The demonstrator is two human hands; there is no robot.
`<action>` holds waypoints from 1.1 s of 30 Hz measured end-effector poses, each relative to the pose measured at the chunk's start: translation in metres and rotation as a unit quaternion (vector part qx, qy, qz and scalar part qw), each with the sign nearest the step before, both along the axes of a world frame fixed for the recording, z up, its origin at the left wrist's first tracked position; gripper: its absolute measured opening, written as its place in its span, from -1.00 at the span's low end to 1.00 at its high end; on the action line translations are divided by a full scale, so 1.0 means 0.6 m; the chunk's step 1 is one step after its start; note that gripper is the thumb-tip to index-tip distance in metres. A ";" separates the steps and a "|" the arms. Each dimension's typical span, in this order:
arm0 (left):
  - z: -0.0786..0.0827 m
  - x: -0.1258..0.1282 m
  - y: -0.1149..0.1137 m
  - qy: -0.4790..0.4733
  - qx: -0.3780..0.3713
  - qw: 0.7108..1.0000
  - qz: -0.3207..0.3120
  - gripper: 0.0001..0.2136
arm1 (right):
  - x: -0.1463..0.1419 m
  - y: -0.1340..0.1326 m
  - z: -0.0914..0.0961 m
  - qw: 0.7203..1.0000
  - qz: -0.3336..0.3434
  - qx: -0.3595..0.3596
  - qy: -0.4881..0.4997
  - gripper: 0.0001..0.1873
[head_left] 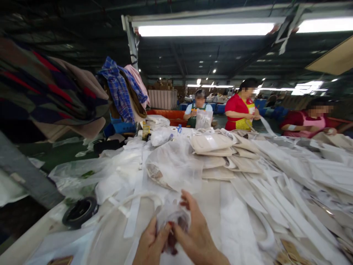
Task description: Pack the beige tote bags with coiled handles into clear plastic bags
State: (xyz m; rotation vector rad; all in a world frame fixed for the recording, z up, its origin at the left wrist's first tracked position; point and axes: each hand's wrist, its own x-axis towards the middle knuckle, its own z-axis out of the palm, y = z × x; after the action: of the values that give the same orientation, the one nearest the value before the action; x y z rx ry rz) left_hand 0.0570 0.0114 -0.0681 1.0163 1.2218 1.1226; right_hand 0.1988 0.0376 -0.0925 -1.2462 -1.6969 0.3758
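Observation:
At the front of the table both hands are around a small clear plastic bag [176,217] with small reddish-brown items in it. My left hand [151,239] is closed on the bag's near left side, with its thumb pressed on it. My right hand [197,230] grips the right side between thumb and fingers, its fingertips raised. What exactly lies inside the bag is blurred. Just beyond the hands is a larger translucent plastic bag [176,162] with something brownish inside. Beneath the hands lies beige fabric [209,202].
Folded beige fabric pieces [212,143] are stacked behind the larger bag. White strips [284,198] cover the right side. A black tape roll [80,212] lies at left near a metal post [30,176]. Hanging clothes [118,88] are at left; several people work across the table.

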 end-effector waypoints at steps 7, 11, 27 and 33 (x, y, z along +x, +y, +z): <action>-0.001 0.028 0.002 -0.101 -0.011 0.994 0.050 -0.65 | -0.006 -0.028 0.003 0.995 0.000 0.084 0.045 -0.96; -0.012 0.032 -0.003 -0.073 -0.002 0.996 0.045 -0.66 | -0.016 -0.030 -0.004 0.991 -0.011 0.135 0.000 -0.88; -0.012 0.021 -0.028 -0.103 -0.016 0.993 -0.064 -0.59 | 0.048 0.002 -0.001 0.981 0.183 0.036 -0.058 -0.35; -0.003 0.013 -0.026 -0.134 0.012 0.989 -0.055 -0.67 | 0.006 -0.026 -0.004 0.923 0.285 -0.200 0.165 -0.78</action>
State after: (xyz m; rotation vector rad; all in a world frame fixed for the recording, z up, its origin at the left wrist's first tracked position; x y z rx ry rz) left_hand 0.0651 -0.0043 -0.0698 0.9073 0.9289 1.1482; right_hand 0.2024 0.0218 -0.0951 -0.8661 -1.7027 1.2650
